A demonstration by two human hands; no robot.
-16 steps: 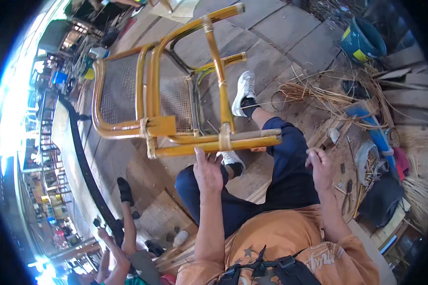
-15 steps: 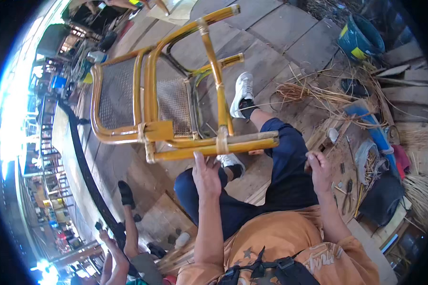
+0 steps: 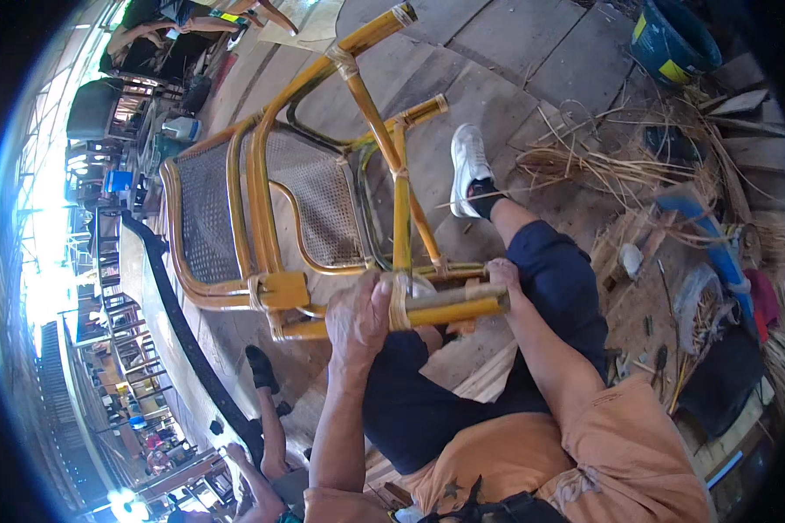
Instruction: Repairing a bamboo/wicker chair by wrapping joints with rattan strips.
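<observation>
A yellow-brown rattan chair (image 3: 264,209) with woven cane panels lies tipped over in front of me, its legs pointing right and toward me. My left hand (image 3: 358,318) is closed round the nearest pole, beside a joint wrapped with binding (image 3: 399,301). At the cut end of that leg, my right hand (image 3: 504,277) reaches behind the pole and grips the chair there; its fingers are partly hidden. One cane panel (image 3: 316,196) shows between the curved frame poles, and the other panel (image 3: 208,213) is farther left.
Loose rattan strips (image 3: 597,161) lie on the floor to the right, near a dark green bucket (image 3: 676,44) and a blue piece (image 3: 702,222). Pliers and scraps lie by my right leg. Another person's arm and leg (image 3: 270,427) show at the lower left, beside a long dark-edged board (image 3: 179,349).
Both hands have come onto the chair; before, the left only touched it and the right was off to the side. The chair has turned slightly, its near end lower.
</observation>
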